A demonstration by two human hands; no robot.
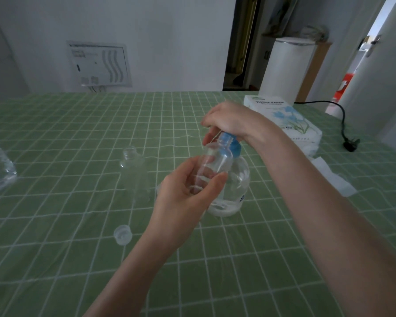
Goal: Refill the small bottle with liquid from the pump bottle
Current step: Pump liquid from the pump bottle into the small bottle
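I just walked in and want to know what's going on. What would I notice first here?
Right in the middle, the left hand holds a small clear plastic bottle up under the blue pump top of a round clear pump bottle, while the right hand presses down on the pump. All this happens over a green checked tablecloth, with a white tissue box with blue flowers behind to the right.

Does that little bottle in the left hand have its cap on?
Off. The small bottle has a bare threaded neck under the blue pump; a clear cap lies on the table.

Tissue box [286, 115], loose cap [122, 234], cable [339, 115]
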